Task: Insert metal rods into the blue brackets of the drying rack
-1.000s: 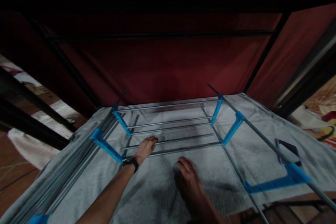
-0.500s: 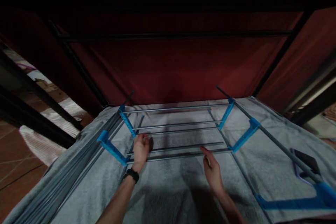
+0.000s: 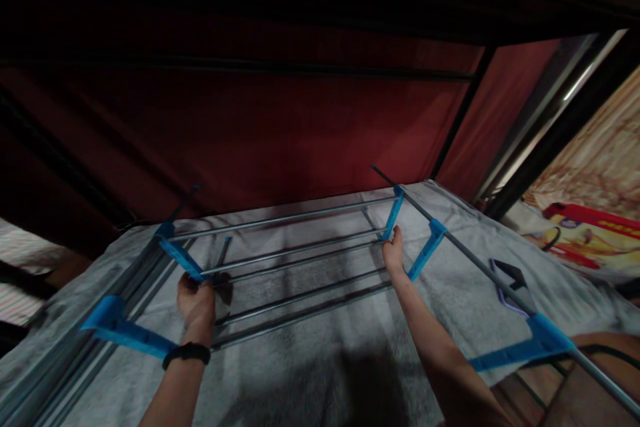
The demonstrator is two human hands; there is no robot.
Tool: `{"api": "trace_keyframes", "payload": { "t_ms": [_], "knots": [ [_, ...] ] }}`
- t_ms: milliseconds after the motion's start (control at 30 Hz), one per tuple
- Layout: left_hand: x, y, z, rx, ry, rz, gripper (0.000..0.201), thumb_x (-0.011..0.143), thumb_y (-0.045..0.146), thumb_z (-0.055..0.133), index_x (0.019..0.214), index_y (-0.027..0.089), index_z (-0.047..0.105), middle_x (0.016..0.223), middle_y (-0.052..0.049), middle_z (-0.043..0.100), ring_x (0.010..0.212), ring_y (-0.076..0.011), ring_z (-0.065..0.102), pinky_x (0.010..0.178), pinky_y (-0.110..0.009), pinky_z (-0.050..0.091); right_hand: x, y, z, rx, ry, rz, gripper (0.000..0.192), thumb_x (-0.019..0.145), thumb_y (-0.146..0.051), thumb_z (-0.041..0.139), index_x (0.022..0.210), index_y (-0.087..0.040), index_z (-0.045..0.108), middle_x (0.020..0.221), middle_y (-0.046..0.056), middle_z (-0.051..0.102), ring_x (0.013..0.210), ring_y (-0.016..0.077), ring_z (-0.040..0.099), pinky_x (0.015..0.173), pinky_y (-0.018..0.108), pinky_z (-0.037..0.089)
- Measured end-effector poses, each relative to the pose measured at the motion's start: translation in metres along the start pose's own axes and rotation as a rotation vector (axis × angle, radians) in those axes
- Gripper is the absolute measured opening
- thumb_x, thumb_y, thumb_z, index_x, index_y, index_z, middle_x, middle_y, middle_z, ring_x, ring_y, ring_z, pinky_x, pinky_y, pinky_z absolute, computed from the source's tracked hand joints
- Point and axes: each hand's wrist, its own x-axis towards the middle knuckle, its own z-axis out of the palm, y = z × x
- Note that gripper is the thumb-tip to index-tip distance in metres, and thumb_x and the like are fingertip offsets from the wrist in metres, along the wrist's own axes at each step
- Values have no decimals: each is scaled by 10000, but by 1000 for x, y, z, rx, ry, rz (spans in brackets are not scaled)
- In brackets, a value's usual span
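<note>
A rack frame of grey metal rods joined by blue plastic brackets lies on a grey blanket (image 3: 300,360). My left hand (image 3: 197,307), with a dark band on its wrist, is closed at the lower end of the far left blue bracket (image 3: 181,257), where a cross rod (image 3: 300,249) meets it. At the other end of that rod, my right hand (image 3: 393,253) closes around the lower end of the far right blue bracket (image 3: 393,215), thumb upward. Its fingertips are partly hidden. Nearer me are another left blue bracket (image 3: 130,333) and right blue bracket (image 3: 425,250).
A bundle of grey rods (image 3: 65,353) lies along the left side. A phone (image 3: 513,287) rests under the right side rod. Dark metal posts (image 3: 457,123) and a red curtain (image 3: 300,140) stand behind. A red and yellow package (image 3: 595,237) is at right.
My view has turned right. My right hand has moved from the near rods to the far right bracket. My left hand has shifted to the far left bracket's lower end.
</note>
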Motion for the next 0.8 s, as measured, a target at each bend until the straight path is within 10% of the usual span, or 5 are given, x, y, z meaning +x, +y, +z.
{"api": "trace_keyframes", "payload": {
  "t_ms": [100,800],
  "knots": [
    [1,-1,4,-281,218,-165,245,720,316,628,936,212,580,796,18,568,731,-163,544,782,-373,501,10,5,2,-1,8,3,731,710,-232,441,1432,-143,515,1432,117,603,1391,252,497,1210,443,334],
    [5,-8,27,-304,405,-185,280,756,470,624,864,212,623,720,31,562,669,-160,502,613,-294,400,-1,11,16,-104,103,19,786,692,-219,392,1458,-97,517,1410,146,614,1342,249,548,1172,404,378]
  ]
}}
